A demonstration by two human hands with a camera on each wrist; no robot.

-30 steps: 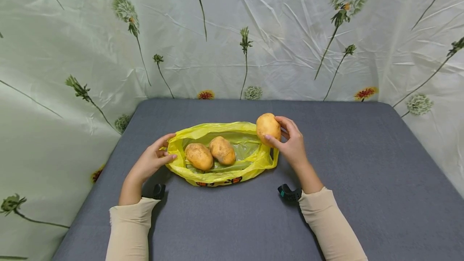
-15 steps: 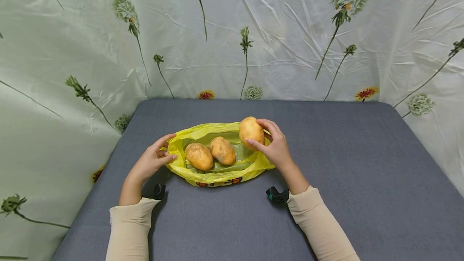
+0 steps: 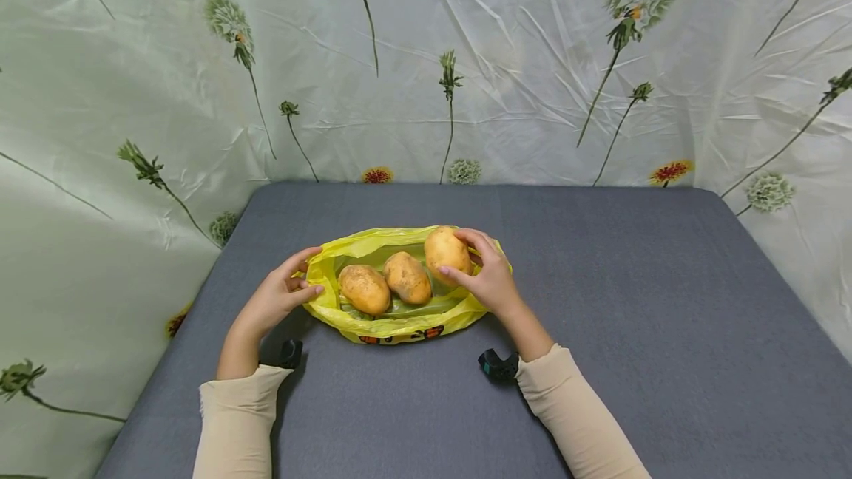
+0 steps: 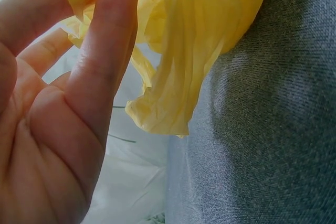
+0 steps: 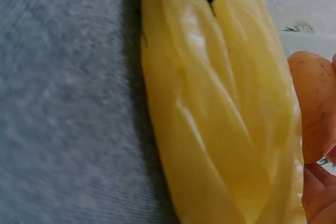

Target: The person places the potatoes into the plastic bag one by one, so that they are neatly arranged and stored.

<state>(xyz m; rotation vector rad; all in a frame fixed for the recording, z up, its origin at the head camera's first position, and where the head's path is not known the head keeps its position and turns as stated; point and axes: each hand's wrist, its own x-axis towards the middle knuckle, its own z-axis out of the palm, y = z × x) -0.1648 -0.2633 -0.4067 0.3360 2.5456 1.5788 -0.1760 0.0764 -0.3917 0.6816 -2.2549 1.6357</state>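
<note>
A yellow plastic bag lies with its mouth spread wide on the grey table. Two potatoes rest inside it: the left potato and the middle potato. My right hand grips a third potato between thumb and fingers, over the right part of the bag's mouth. In the right wrist view that held potato shows beyond the bag's side. My left hand pinches the left edge of the bag; the left wrist view shows the yellow film beside the thumb.
The grey table stretches out to the right and in front of the bag. Behind it hangs a pale curtain printed with flowers. A black wrist device sits on each arm, the right device near the bag's front.
My right hand has moved left and slightly nearer with its potato, from the bag's right edge to over its mouth beside the middle potato. My left hand stays at the bag's left edge.
</note>
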